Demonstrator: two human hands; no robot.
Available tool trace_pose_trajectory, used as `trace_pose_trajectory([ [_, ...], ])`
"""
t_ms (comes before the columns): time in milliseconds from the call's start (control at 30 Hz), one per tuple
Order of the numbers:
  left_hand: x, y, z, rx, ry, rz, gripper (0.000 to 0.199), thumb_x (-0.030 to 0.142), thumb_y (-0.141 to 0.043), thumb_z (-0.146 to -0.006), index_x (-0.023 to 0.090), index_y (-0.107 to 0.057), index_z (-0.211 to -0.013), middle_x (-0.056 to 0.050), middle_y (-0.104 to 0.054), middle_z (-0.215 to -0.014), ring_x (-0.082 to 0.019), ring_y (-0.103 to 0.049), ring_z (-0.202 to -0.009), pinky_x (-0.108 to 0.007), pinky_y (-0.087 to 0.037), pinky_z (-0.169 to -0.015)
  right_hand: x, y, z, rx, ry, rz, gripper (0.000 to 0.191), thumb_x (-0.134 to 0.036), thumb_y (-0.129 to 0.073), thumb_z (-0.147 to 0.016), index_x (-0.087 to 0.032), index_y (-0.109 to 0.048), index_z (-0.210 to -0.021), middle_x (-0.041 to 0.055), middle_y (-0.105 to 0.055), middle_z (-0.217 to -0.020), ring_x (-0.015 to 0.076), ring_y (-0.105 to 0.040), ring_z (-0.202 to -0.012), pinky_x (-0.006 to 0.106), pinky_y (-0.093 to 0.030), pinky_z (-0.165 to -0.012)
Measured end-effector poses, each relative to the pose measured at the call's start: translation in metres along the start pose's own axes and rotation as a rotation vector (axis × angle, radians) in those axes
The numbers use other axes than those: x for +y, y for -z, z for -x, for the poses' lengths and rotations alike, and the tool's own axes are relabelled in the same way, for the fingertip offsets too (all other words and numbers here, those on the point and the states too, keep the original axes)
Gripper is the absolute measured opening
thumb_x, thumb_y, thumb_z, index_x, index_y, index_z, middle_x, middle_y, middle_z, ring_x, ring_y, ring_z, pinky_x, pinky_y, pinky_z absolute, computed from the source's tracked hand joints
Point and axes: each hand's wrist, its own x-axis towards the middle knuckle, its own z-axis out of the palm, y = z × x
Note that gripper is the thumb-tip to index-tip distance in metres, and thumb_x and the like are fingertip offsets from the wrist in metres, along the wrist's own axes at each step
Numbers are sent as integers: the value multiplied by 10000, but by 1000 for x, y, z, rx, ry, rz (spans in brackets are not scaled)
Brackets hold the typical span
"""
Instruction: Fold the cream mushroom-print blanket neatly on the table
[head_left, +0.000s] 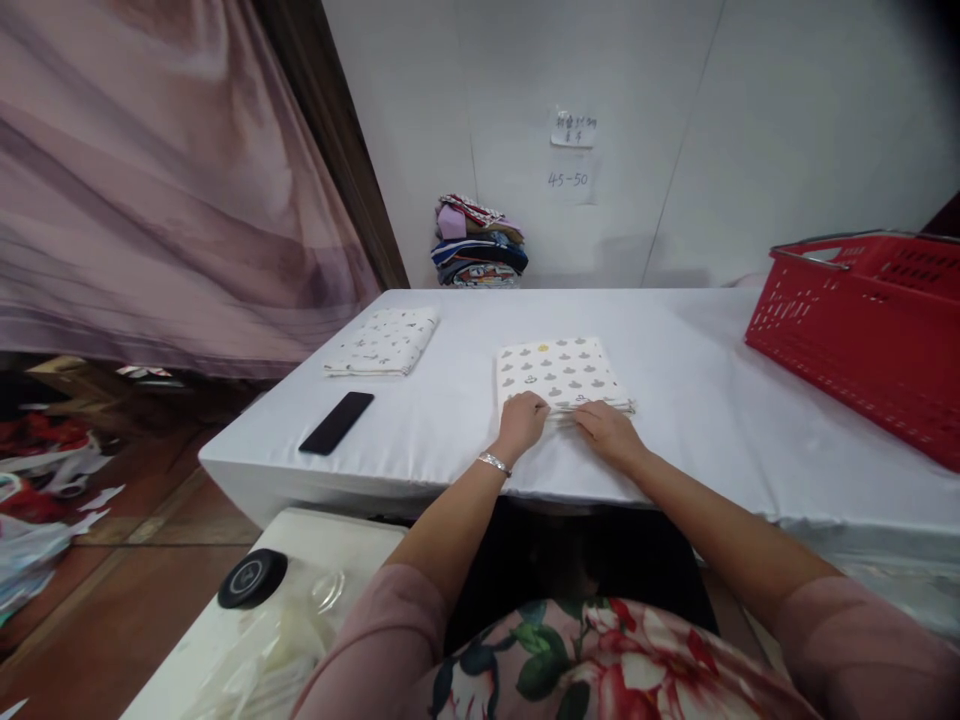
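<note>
A folded white cloth with grey prints (555, 368) lies flat on the white-covered table in front of me. My left hand (523, 422), with a silver bracelet at the wrist, pinches the near edge of this cloth left of its middle. Just to the right, my right hand (606, 430) has its fingers closed on the same near edge. The cloth's layers show at its near right corner. Another folded cloth with small dark prints (386, 342) rests at the table's left side, away from both hands.
A black phone (337, 422) lies near the table's left front. At the right stands a red basket (862, 335). Stacked fabrics (480, 245) sit beyond the far edge (570, 291). A lower white surface (337, 535) at left holds a black round object (253, 578) and a plastic bag (262, 660).
</note>
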Motion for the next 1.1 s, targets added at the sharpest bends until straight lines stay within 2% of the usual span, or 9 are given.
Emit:
trace_pose_trajectory([
  [100,1,0,-2,-2,33,8,167,185,-522,-833,202,-658,-738,-17,-670,-867,-170,-576,-843,-319,-426,-805,-5,-6,-2,-22,11,-5,297,-182,-410,-907,-227,-660,-1061,78,-647,-1034,210,-572,-925,335,-484,-765],
  [200,0,-1,-2,0,45,16,172,198,-522,-830,203,-669,-740,-18,-671,-868,-168,-580,-839,-312,-430,-800,-10,-12,-3,31,-36,-12,301,-185,-414,-908,-235,-638,-1102,75,-634,-1082,202,-577,-969,308,-488,-744],
  [300,-1,-2,-3,-1,60,24,168,204,-529,-824,206,-673,-739,-14,-675,-868,-169,-583,-846,-304,-431,-796,-11,-13,-2,97,-114,-22,285,-188,-422,-908,-234,-627,-1100,65,-638,-1067,187,-584,-975,273,-485,-713],
  [433,-3,-2,-5,-26,86,37,157,211,-541,-814,204,-675,-732,-13,-681,-870,-172,-590,-841,-298,-429,-777,-6,-10,4,107,-185,-24,242,-208,-442,-904,-246,-629,-1054,48,-645,-1021,176,-596,-918,253,-471,-637],
  [667,-2,-3,-6,-8,106,63,164,213,-535,-809,195,-679,-731,-23,-682,-885,-173,-589,-840,-300,-424,-784,-2,-11,10,97,-196,-19,229,-225,-426,-911,-238,-620,-1033,49,-641,-1007,178,-588,-912,255,-447,-616],
  [900,0,-1,-6,-29,118,70,159,200,-539,-781,187,-676,-702,-28,-678,-877,-171,-584,-846,-291,-423,-777,-9,-7,-5,-35,-278,90,239,-279,-427,-923,-258,-643,-1023,43,-622,-974,169,-563,-783,260,-351,-530],
  [1100,-1,1,-9,-81,162,74,164,189,-519,-759,181,-666,-688,-23,-672,-859,-161,-580,-823,-268,-418,-729,-13,-6,-9,-169,-270,132,269,-290,-404,-931,-263,-645,-1048,50,-587,-998,182,-511,-879,259,-285,-556],
])
